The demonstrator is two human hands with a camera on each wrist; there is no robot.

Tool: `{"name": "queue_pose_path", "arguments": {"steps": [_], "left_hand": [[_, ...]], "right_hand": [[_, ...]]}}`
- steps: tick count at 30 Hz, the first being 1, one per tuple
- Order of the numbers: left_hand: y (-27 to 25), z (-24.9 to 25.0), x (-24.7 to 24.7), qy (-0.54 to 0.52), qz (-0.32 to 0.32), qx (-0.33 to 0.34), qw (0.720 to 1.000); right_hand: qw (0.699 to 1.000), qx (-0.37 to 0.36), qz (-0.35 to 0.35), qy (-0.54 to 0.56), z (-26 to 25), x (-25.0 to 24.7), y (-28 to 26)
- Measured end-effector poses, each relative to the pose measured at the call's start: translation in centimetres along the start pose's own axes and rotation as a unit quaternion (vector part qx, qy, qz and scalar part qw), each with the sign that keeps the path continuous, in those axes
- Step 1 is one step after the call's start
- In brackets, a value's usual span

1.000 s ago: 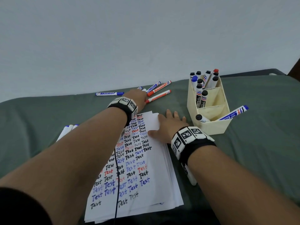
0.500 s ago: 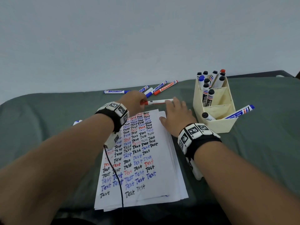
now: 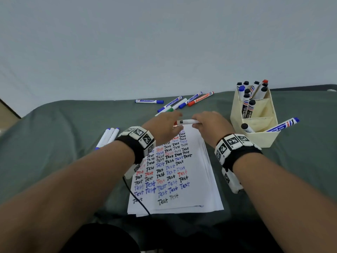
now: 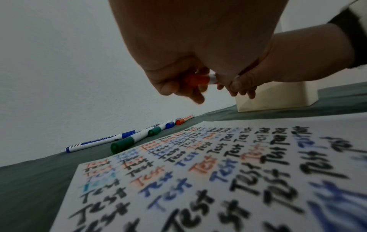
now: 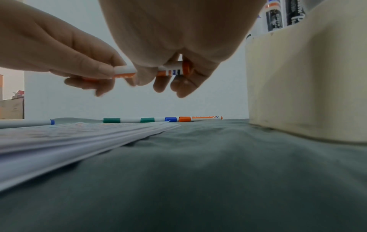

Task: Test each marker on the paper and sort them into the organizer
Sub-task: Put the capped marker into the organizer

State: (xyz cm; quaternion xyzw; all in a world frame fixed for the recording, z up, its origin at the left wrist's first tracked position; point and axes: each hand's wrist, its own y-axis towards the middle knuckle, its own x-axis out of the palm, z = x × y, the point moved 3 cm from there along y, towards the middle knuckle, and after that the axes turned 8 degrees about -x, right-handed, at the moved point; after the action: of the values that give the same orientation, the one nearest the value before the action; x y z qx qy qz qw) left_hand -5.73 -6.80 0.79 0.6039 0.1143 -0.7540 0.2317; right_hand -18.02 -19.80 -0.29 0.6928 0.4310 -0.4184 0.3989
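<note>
Pale grey-white wall (image 3: 164, 42) behind; grey-green cloth-covered table (image 3: 54, 143) fills the lower views. On it a stack of white paper sheets (image 3: 200, 189), the top one covered in rows of handwritten "Test" in black, blue and red. Right of the stack, a cream three-compartment organizer (image 3: 262, 137) — black-, blue- and red-capped markers upright in the far compartments, a blue one leaning out of the near one; their label print is too small to read. Beyond the paper, loose markers (image 3: 175, 103) with blue, green and orange-red caps; three more blue-tipped ones (image 3: 109, 136) lie left of the stack.

Above the paper's far edge both hands hold one white-barrelled red marker (image 3: 187, 122) clear of the sheet, long axis level, running left-right. Left hand (image 3: 164, 125) pinches the red cap end, fingers curled — right hand (image 3: 209, 125) curls round the striped barrel end, which points toward the organizer. Cap seated or coming off: cannot tell.
</note>
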Motion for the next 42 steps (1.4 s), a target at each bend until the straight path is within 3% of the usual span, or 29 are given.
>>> {"name": "queue_pose_path", "arguments": {"steps": [8,16,19,23,28,34,42], "left_hand": [[-1.0,-0.3,0.5,0.094,-0.058,-0.031,0.993],[-1.4,-2.8,0.3,0.064,-0.078,-0.078,0.992],[-2.4,-4.5,0.4,0.037,-0.048,-0.12,0.991],[-3.6,-8.0,-0.3,-0.003,-0.016,-0.19,0.982],[-5.5,-12.6,-1.6,0.062,0.023,-0.253,0.965],[-6.5,-15.3,-2.5,0.131,-0.05,-0.243,0.96],[-6.3,-14.9,-1.7,0.108,-0.062,-0.249,0.96]], "right_hand": [[0.997,-0.032,-0.068,0.017,-1.1,-0.1,0.1],[0.994,-0.042,-0.104,0.016,-2.4,-0.7,-0.3],[0.992,-0.026,-0.123,-0.001,-2.2,-0.7,-0.1],[0.996,-0.022,-0.088,0.004,-1.4,-0.1,0.1],[0.997,-0.03,-0.064,-0.003,-0.7,0.5,0.3],[0.998,-0.041,-0.046,-0.002,-0.4,0.9,0.4],[0.998,-0.045,-0.046,0.003,-0.3,0.8,0.2]]}}
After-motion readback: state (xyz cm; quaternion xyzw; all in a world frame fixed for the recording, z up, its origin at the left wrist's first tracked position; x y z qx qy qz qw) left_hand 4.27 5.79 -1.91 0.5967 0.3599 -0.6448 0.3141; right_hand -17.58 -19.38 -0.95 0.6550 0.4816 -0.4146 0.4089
